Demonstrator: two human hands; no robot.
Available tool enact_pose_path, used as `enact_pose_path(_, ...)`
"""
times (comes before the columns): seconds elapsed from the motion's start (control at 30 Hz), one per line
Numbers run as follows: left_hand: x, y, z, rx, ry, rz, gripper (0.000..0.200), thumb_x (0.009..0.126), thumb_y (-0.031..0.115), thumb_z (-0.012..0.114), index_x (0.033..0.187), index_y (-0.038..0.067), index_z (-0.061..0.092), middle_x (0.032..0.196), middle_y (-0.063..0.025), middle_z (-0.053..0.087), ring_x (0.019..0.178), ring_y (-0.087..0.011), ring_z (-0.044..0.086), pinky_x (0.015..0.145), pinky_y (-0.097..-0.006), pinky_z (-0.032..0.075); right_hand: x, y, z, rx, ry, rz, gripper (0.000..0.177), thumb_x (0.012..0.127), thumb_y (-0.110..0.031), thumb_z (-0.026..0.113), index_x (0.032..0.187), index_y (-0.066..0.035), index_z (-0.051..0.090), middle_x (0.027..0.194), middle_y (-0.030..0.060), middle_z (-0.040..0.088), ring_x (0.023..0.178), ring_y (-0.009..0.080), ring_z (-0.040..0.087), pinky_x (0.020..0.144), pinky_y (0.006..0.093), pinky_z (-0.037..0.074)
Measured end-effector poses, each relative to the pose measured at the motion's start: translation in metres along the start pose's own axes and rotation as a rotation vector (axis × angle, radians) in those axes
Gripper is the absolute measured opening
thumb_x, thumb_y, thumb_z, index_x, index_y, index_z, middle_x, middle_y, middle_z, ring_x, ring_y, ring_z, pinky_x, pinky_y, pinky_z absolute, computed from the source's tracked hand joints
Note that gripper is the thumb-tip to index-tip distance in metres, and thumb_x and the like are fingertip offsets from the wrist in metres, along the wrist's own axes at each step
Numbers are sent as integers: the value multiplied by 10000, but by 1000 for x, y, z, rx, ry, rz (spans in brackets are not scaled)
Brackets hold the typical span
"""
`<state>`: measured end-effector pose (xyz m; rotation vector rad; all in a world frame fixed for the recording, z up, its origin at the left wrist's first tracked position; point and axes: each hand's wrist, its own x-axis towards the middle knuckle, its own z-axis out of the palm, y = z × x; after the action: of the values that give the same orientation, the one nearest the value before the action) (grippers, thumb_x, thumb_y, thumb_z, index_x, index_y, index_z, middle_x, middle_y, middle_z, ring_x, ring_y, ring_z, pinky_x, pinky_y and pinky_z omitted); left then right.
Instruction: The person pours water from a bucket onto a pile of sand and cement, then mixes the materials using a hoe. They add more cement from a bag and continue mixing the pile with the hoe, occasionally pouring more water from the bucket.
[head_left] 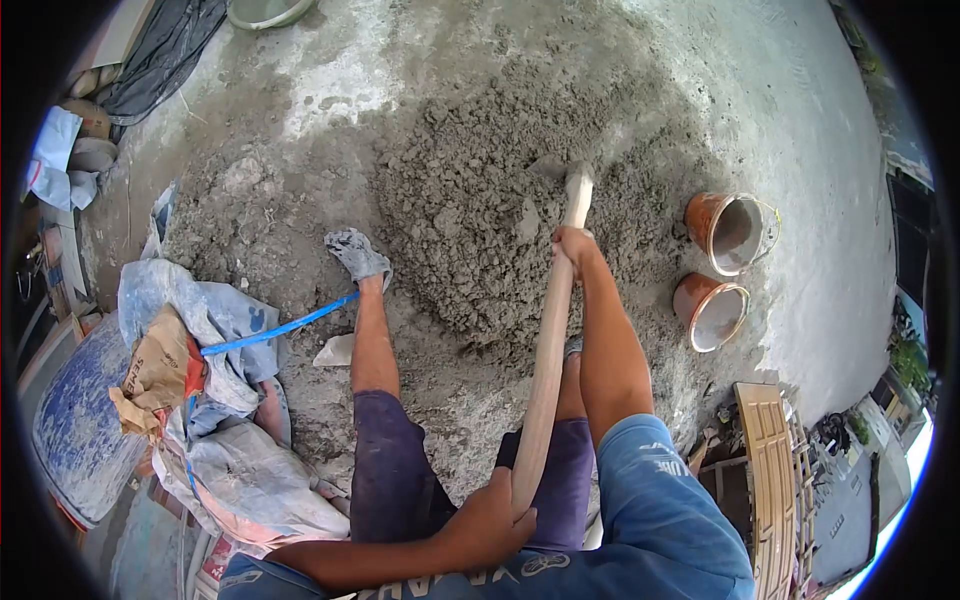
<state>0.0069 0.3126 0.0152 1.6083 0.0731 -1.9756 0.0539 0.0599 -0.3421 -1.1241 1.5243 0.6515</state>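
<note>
My right hand [573, 245] grips a long wooden tool handle [548, 350] high up, close to where it enters a grey heap of cement mix [470, 200]. My left hand [490, 525] grips the same handle at its near end, close to my body. The tool's blade is buried in the heap and hidden. My left foot [357, 255], coated in grey dust, stands at the heap's left edge. I wear dark shorts and a blue shirt.
Two orange buckets [728, 232] [710, 312] lie on their sides right of the heap. Crumpled cement sacks [200, 400] and a blue hose [275, 330] lie to the left. A wooden board [770, 470] rests lower right. A basin [265, 12] sits at the top.
</note>
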Motion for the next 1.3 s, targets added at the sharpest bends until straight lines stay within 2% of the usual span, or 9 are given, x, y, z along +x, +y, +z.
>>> enact_pose_path(0.27, -122, -27, -78, 283, -114, -106, 475, 810, 282, 657, 1022, -63, 410, 810, -295, 604, 782, -422, 638, 684, -450, 500, -113, 60, 50, 420, -38, 117, 126, 838, -123, 541, 788, -18, 493, 568, 73, 492, 477, 183, 504, 442, 351, 462)
enact_pose_path(0.33, -143, -110, -118, 304, -152, -55, 472, 784, 292, 681, 1047, -17, 440, 825, -253, 623, 793, -399, 637, 692, -434, 498, -150, 85, 75, 559, 12, -13, 148, 825, -89, 553, 923, -31, 459, 643, 82, 506, 500, 189, 510, 450, 347, 464)
enact_pose_path(0.4, -150, -218, -157, 497, 39, -166, 398, 691, 252, 719, 1003, 74, 547, 834, -146, 640, 795, -342, 626, 739, -425, 472, -188, 109, 117, 735, 92, -15, 509, 787, 2, 558, 1170, -117, 246, 840, 111, 500, 599, 198, 545, 521, 347, 488)
enact_pose_path(0.53, -80, -361, -224, 1022, 275, 116, 354, 571, 246, 742, 886, 123, 637, 881, -73, 629, 952, -260, 554, 885, -404, 383, -240, 103, 143, 865, 104, -216, 490, 779, 36, 547, 1151, -109, 262, 858, 121, 517, 644, 206, 568, 591, 346, 510)
enact_pose_path(0.7, 109, -242, -212, 816, 368, 496, 413, 596, 214, 720, 968, 62, 622, 927, -146, 634, 967, -324, 572, 892, -429, 418, -164, -17, 27, 843, 180, -539, 416, 777, 27, 542, 1069, -80, 265, 791, 119, 534, 606, 220, 562, 560, 366, 520)
enact_pose_path(0.77, 169, -141, -185, 707, 243, 318, 432, 684, 225, 670, 1044, 10, 568, 805, -236, 633, 765, -416, 614, 722, -481, 494, -110, -91, -34, 756, 177, -660, 354, 798, -10, 553, 1026, -75, 289, 764, 103, 518, 579, 198, 542, 515, 348, 507)
enact_pose_path(0.9, 288, 13, -145, 339, 176, 587, 414, 737, 164, 646, 1090, -25, 542, 805, -238, 632, 736, -363, 637, 680, -406, 505, 30, -206, -126, 454, 296, -749, 390, 797, -25, 598, 1065, -43, 315, 726, 103, 537, 565, 202, 560, 495, 347, 488)
enact_pose_path(1.03, 318, 108, -109, 125, 244, 606, 406, 701, 133, 658, 1042, -60, 550, 799, -229, 638, 704, -340, 644, 665, -391, 512, 111, -235, -147, 39, 430, -582, 469, 782, -118, 633, 1139, 33, 369, 733, 144, 597, 589, 241, 629, 495, 396, 518)
enact_pose_path(1.3, 241, 102, -101, 80, 254, 393, 424, 701, 152, 654, 1048, -65, 541, 855, -254, 632, 800, -383, 641, 698, -418, 504, 83, -239, -109, 95, 361, -392, 285, 851, -137, 571, 1046, 44, 468, 736, 137, 583, 562, 242, 614, 496, 364, 556)
